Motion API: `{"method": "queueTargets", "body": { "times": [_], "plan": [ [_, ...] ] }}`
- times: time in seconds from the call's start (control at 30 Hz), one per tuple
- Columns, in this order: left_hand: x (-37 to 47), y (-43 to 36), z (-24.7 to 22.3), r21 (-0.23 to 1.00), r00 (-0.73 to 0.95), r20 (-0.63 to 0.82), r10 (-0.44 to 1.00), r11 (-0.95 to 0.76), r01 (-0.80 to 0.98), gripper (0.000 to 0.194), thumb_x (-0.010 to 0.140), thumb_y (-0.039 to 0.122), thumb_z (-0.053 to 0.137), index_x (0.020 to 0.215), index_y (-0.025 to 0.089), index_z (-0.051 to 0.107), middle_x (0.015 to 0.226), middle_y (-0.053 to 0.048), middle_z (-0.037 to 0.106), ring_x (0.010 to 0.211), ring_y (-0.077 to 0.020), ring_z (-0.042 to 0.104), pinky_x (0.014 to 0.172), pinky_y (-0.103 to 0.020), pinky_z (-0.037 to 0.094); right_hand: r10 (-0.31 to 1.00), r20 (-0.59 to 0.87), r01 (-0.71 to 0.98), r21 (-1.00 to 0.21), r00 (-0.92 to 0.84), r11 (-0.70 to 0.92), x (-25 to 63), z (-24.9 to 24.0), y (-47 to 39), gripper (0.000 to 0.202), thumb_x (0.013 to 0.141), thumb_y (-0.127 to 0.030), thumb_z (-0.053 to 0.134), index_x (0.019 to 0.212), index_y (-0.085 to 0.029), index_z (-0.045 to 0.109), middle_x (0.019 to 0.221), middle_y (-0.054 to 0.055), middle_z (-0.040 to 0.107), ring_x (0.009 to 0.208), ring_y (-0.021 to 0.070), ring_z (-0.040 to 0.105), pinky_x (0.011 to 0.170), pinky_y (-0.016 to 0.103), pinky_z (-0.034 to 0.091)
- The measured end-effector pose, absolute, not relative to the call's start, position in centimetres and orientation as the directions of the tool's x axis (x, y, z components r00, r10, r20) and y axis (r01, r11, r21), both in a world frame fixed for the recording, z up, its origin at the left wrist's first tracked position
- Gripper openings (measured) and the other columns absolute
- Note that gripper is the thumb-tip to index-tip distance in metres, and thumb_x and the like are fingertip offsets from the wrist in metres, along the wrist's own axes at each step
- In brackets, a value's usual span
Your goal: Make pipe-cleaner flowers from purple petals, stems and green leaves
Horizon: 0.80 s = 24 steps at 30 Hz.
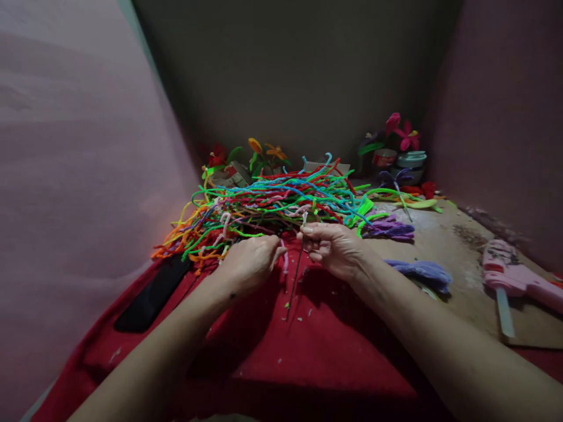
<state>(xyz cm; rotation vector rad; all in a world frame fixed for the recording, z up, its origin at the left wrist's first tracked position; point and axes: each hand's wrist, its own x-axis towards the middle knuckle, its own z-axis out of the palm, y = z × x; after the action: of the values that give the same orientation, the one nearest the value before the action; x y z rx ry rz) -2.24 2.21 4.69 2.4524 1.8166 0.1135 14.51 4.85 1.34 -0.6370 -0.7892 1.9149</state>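
Observation:
My right hand (331,247) pinches the top of a thin dark wire stem (294,281) that slants down over the red cloth (316,346); a small white tip (304,217) sticks up above my fingers. My left hand (248,262) is closed on a short pink pipe cleaner (285,259) right beside the stem. Just behind both hands lies a big heap of pipe cleaners (272,202) in many colours.
A black phone (152,296) lies on the cloth at the left. A pink glue gun (514,275) and a knife blade (504,310) rest on a board at the right, near purple pieces (422,271). Finished flowers (402,135) and small pots (411,159) stand at the back.

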Motion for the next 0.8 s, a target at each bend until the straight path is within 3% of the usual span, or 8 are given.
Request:
{"method": "queueTargets", "body": {
  "times": [0.1, 0.17, 0.27, 0.33, 0.4, 0.47, 0.6, 0.8],
  "plan": [
    [-0.4, 1.7, 4.7, 0.766, 0.382, -0.042, 0.923, -0.215, 0.606, 0.031, 0.085, 0.039, 0.038, 0.079, 0.016, 0.058, 0.075, -0.008, 0.064, 0.067, -0.0170, 0.060, 0.064, -0.028, 0.045, 0.912, -0.059, -0.615, -0.721, -0.405, -0.320, 14.4, 1.2, 4.8, 0.014, 0.054, -0.010, 0.072, 0.063, -0.009, 0.062, 0.057, -0.001, 0.058, 0.047, 0.0044, 0.046, 0.040, 0.015, 0.032],
    [0.4, 1.7, 4.2, 0.946, 0.378, -0.096, 0.921, -0.034, 0.321, 0.025, 0.082, 0.037, 0.047, 0.075, 0.015, 0.056, 0.064, -0.003, 0.059, 0.053, -0.0110, 0.054, 0.053, -0.022, 0.043, 0.926, -0.039, -0.649, -0.702, -0.375, -0.292, 14.3, 1.0, 4.9, 0.017, 0.053, -0.011, 0.075, 0.063, -0.010, 0.061, 0.055, -0.003, 0.056, 0.047, 0.0043, 0.047, 0.044, 0.015, 0.036],
    [0.7, 1.8, 3.5, 0.991, 0.334, -0.134, 0.933, 0.126, 0.045, 0.018, 0.079, 0.032, 0.055, 0.076, 0.014, 0.054, 0.050, 0.005, 0.045, 0.035, -0.0024, 0.033, 0.037, -0.015, 0.026, 0.925, -0.014, -0.672, -0.683, -0.379, -0.286, 14.1, 0.8, 5.1, 0.022, 0.053, -0.012, 0.077, 0.071, -0.012, 0.064, 0.057, -0.003, 0.058, 0.049, 0.0050, 0.050, 0.046, 0.016, 0.037],
    [0.5, 1.8, 3.5, 0.978, 0.380, -0.171, 0.909, 0.205, -0.050, 0.017, 0.080, 0.031, 0.056, 0.080, 0.014, 0.055, 0.046, 0.008, 0.039, 0.033, -0.0005, 0.021, 0.034, -0.013, 0.016, 0.916, 0.012, -0.684, -0.669, -0.402, -0.291, 14.0, 0.8, 5.1, 0.024, 0.054, -0.013, 0.077, 0.075, -0.011, 0.067, 0.057, -0.003, 0.058, 0.048, 0.0044, 0.049, 0.047, 0.016, 0.038],
    [0.2, 1.8, 3.8, 0.962, 0.432, -0.208, 0.878, 0.263, -0.072, 0.016, 0.080, 0.031, 0.056, 0.081, 0.015, 0.056, 0.044, 0.009, 0.037, 0.032, -0.0004, 0.017, 0.033, -0.013, 0.015, 0.913, 0.050, -0.704, -0.653, -0.406, -0.278, 13.9, 1.0, 5.0, 0.020, 0.055, -0.013, 0.077, 0.072, -0.010, 0.067, 0.055, -0.003, 0.056, 0.044, 0.0027, 0.046, 0.044, 0.015, 0.036],
    [0.1, 2.0, 4.0, 0.955, 0.428, -0.224, 0.875, 0.286, -0.084, 0.014, 0.078, 0.030, 0.059, 0.080, 0.016, 0.056, 0.044, 0.009, 0.036, 0.032, -0.0007, 0.019, 0.032, -0.012, 0.017, 0.921, 0.075, -0.742, -0.620, -0.381, -0.256, 13.7, 1.3, 4.9, 0.016, 0.057, -0.015, 0.077, 0.068, -0.009, 0.067, 0.055, -0.003, 0.056, 0.043, 0.0025, 0.045, 0.039, 0.015, 0.033],
    [1.0, 3.4, 3.5, 0.944, 0.311, -0.257, 0.915, 0.307, -0.121, 0.011, 0.073, 0.024, 0.064, 0.081, 0.018, 0.059, 0.049, 0.007, 0.041, 0.030, 0.0004, 0.025, 0.031, -0.010, 0.022, 0.966, 0.018, -0.792, -0.576, -0.258, -0.201, 13.7, 1.4, 5.7, 0.013, 0.055, -0.010, 0.077, 0.062, -0.011, 0.066, 0.064, 0.001, 0.062, 0.055, 0.0071, 0.056, 0.051, 0.018, 0.044],
    [2.5, 3.5, 2.4, 0.934, 0.181, -0.295, 0.938, 0.323, -0.151, 0.015, 0.073, 0.013, 0.061, 0.087, 0.019, 0.061, 0.060, 0.004, 0.053, 0.037, -0.0022, 0.044, 0.035, -0.011, 0.038, 0.990, -0.028, -0.754, -0.646, -0.138, -0.123, 13.8, 0.9, 6.1, 0.013, 0.054, -0.011, 0.076, 0.056, -0.012, 0.063, 0.053, -0.003, 0.057, 0.047, 0.0058, 0.051, 0.047, 0.018, 0.042]
  ]
}}
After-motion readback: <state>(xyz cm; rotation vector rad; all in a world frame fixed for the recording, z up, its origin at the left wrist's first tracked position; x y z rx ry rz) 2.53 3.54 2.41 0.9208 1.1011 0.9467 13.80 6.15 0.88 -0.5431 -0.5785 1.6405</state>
